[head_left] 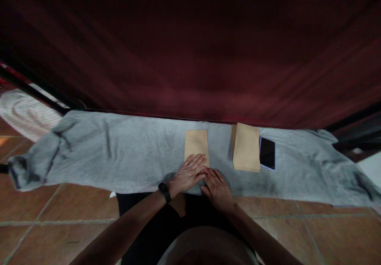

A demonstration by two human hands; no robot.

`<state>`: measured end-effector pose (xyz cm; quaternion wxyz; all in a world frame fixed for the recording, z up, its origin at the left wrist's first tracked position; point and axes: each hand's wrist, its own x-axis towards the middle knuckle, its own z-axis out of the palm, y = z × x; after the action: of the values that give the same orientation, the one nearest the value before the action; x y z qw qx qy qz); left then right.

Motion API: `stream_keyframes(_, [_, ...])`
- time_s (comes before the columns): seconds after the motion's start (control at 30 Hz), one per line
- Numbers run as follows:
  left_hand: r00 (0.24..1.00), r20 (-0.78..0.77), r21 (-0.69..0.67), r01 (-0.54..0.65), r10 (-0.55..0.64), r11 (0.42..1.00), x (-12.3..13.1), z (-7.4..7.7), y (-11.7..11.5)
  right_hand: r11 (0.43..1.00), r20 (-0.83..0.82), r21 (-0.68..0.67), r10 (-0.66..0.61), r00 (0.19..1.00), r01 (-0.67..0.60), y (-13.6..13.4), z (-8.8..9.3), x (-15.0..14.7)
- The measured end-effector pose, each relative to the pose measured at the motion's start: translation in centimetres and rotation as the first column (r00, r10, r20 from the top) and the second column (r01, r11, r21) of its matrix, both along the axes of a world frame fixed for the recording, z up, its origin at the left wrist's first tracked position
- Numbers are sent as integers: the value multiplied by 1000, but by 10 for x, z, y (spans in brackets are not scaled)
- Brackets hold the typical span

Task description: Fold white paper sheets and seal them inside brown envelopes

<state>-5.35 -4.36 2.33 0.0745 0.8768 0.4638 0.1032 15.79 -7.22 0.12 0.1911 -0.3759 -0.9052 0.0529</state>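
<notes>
One brown paper envelope (pixel 195 141) lies on a grey cloth (pixel 133 150) in front of me. My left hand (pixel 189 171), with a black band on the wrist, rests flat over its near part, fingers stretched out. Close beside it, my right hand (pixel 218 189) lies at the near right corner of the envelope, its fingers extended and the fingertips by my left hand. The near edge of the envelope is hidden under the hands. To the right sits a stack of similar brown envelopes (pixel 247 148), touched by neither hand.
Right of the stack lies a dark-screened phone (pixel 267 153). A dark red curtain-like surface (pixel 190 58) rises behind the cloth. Striped fabric (pixel 28 112) hangs at the far left. Tiled floor (pixel 80 205) shows below, with a small white scrap (pixel 112 194) near my leg.
</notes>
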Motion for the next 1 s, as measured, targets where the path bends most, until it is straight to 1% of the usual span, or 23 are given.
stream_keyframes(0.17, [999,-13,-24,47,-48,999,-10,9,-21,1000,16,8,15,1000,-15,0,2,1])
stream_keyframes(0.3, [999,-10,-35,47,-47,998,-18,11,-32,1000,12,6,6,1000,-6,-1,3,0])
stream_keyframes(0.4, [1000,-5,-27,21,-21,999,-25,8,-42,1000,4,-7,-12,1000,12,-3,4,0])
stream_keyframes(0.53, [999,-6,11,-46,46,999,-38,3,-56,997,-8,-36,-71,997,70,-5,7,6])
stream_keyframes(0.63, [992,-2,72,-129,130,989,-45,-5,-67,991,-21,-68,-116,993,114,-7,11,10])
stream_keyframes(0.7, [981,12,133,-194,194,972,-45,-13,-72,981,-31,-99,-171,985,167,-7,14,9])
stream_keyframes(0.77, [963,56,195,-268,262,944,-40,-24,-75,954,-45,-133,-277,960,269,-4,17,2])
stream_keyframes(0.83, [940,124,237,-340,319,910,-34,-35,-74,906,-74,-169,-403,912,387,2,20,-9])
stream_keyframes(0.9, [913,184,218,-399,364,890,-28,-45,-72,878,-123,-221,-456,881,424,11,21,-21])
stream_keyframes(1.0, [864,295,147,-464,408,874,-24,-57,-67,858,-239,-292,-494,836,423,25,16,-33])
